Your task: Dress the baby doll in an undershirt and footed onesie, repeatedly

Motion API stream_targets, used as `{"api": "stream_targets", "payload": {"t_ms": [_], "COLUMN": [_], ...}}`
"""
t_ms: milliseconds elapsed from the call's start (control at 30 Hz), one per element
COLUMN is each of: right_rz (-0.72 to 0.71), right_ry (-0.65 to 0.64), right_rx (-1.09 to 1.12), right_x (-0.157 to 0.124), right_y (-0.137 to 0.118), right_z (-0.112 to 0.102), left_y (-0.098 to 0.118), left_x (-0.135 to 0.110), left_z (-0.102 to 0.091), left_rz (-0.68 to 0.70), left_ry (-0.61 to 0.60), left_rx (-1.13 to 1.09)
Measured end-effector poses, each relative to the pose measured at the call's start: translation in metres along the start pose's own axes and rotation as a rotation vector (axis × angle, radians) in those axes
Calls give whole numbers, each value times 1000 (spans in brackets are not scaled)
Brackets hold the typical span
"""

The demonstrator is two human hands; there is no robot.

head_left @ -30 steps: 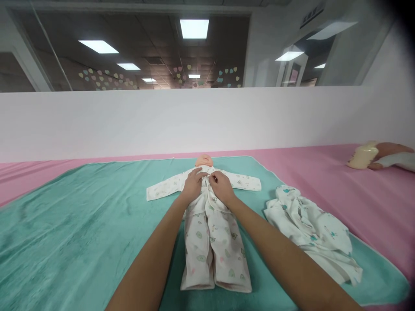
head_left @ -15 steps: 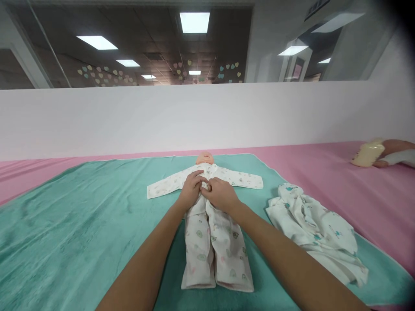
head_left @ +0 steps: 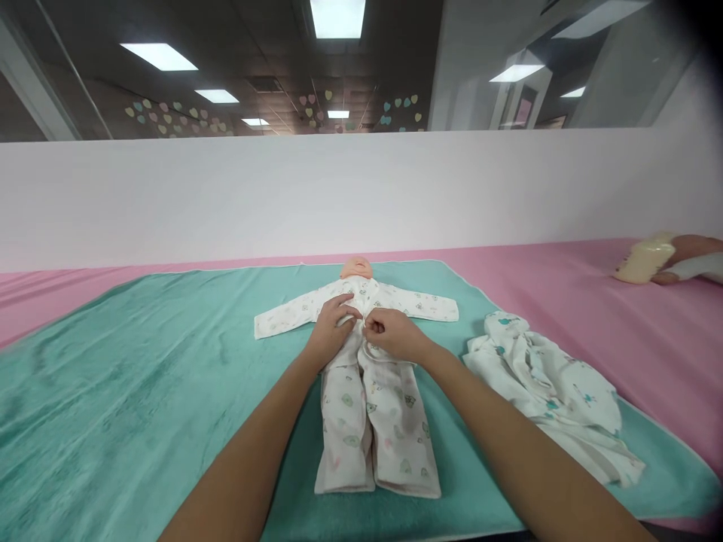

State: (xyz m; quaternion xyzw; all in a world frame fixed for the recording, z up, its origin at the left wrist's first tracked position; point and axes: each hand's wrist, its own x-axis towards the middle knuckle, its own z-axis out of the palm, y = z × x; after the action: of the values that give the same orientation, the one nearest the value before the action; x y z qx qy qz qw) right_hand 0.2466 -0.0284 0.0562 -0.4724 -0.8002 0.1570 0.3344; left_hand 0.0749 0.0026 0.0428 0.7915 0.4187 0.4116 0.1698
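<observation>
A baby doll (head_left: 356, 268) lies on its back, dressed in a white printed long-sleeved baby shirt (head_left: 430, 305) and matching trousers (head_left: 346, 429). Both sleeves are spread out to the sides. My left hand (head_left: 334, 327) rests on the shirt's front, its thumb and index finger drawn together at the middle edge of the cloth, another finger stretched out above. Facing it, my right hand (head_left: 395, 333) is curled closed in a pinch at the same front opening. The small bit of cloth or fastening between the fingertips is mostly hidden.
A teal blanket (head_left: 141, 376) lies under the doll, over a pink cover (head_left: 542, 278). At right is a crumpled white printed cloth (head_left: 553, 399). Farther right, a yellowish bottle (head_left: 644, 260) lies by a doll-like arm (head_left: 694, 248). A white wall (head_left: 226, 203) stands behind.
My right hand has shifted slightly right, away from my left fingertips, and its fingers are more curled. The left hand stays on the shirt. The whole view has tilted down slightly.
</observation>
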Motion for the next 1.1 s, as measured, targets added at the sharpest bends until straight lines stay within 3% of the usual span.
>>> {"api": "stream_targets", "payload": {"t_ms": [133,500,600,867,1000,1100], "right_rz": [45,-86,-14,260,301,355], "right_ry": [62,263,332,541,627,645], "right_rx": [89,-168,-148,196,234,260], "right_x": [1,1,4,3,5,8], "right_y": [3,5,6,14,20,39], "right_z": [1,18,17,0,-5,-10], "left_y": [1,0,1,8,6,3], "left_x": [0,2,1,-2,-1,2], "left_z": [1,5,5,1,1,-3], "left_rz": [65,113,116,53,22,-88], "left_ry": [3,-26,-46,-62,65,175], "left_rx": [88,175,184,163,210,235]}}
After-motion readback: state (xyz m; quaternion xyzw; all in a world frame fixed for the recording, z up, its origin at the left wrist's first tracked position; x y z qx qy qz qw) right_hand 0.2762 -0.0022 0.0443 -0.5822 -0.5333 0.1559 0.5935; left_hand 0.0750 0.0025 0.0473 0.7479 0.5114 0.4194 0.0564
